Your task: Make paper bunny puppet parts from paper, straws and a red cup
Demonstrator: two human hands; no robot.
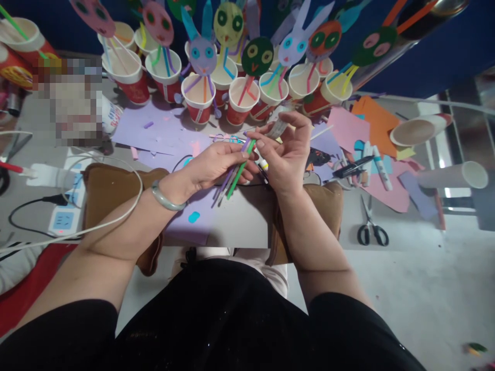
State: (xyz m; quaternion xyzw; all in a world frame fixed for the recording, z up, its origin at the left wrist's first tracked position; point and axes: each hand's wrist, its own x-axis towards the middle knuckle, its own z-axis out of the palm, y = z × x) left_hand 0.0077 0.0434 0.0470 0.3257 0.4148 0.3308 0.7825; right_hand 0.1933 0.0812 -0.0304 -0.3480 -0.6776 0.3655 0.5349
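In the head view, gripping a thin bundle of straws (235, 181), purple, green and pale, in the left hand (222, 164), raised over the middle of the surface (240, 226), well in from the near edge. Curling the right hand (285, 159) narrowly about what looks like tape (278, 128), with thumb close by the upper ends of the straws; hard to tell whether touching. Judging by the pose, at the step of gathering and securing the bundle. Calling, it would seem, for a steady left grip, evened straw ends and light fingertip work on the right.

Along the far edge, in close rows, upright red-and-white cups (201, 114). Inside the front ones, coloured straw legs (204, 88), rising past the rims to paper faces (201, 57). At the far left corner, more cups, with a green straw (17, 26) standing in one. Toward the right edge, lying sideways, white cups or tubes (425, 130), with contents impossible to make out. Closer to the near right corner, scissors (371, 229), with blades parted; beyond, markers (382, 172) on scattered paper (394, 193).
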